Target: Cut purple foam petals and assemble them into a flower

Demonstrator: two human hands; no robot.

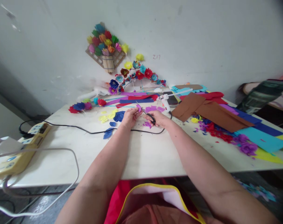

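My right hand is closed round the handles of a pair of scissors, whose blades point up and to the left. In my left hand a small piece of purple paper is pinched between the fingertips, right at the blades. Cut purple pieces lie on the table just beyond the hands, and purple scraps lie below the scissors. Blue paper petals and yellow petals rest to the left of my left hand.
A white glue gun stands behind my right hand. Its black cord crosses the table to a yellow power strip at left. Brown paper sheets and coloured scraps lie at right. Paper flowers stand along the wall.
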